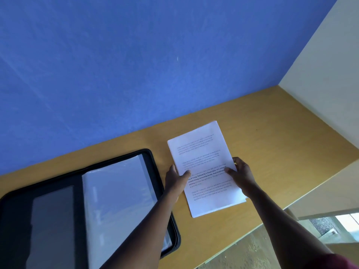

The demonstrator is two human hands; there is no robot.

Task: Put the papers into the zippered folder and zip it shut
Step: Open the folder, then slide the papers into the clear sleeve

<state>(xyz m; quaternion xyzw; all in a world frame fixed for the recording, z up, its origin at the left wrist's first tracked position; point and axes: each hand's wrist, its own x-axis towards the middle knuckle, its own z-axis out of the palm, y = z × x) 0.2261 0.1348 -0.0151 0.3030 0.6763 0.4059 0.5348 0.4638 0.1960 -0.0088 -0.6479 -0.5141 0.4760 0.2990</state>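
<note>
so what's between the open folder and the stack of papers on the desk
In the head view, the left hand fills the gap between the zippered folder and the papers, gripping their left edge. Beneath it is only bare desk.

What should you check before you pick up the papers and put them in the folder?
1. Left hand on the papers' left edge: ok.
2. Right hand on their right edge: ok.
3. Sheets squared up: not ok, one corner sticks out at the lower right.
4. Zippered folder lying open on the table: ok.
5. Clear sleeve open to take papers: cannot tell.
6. Path from papers to folder free: ok.
</note>
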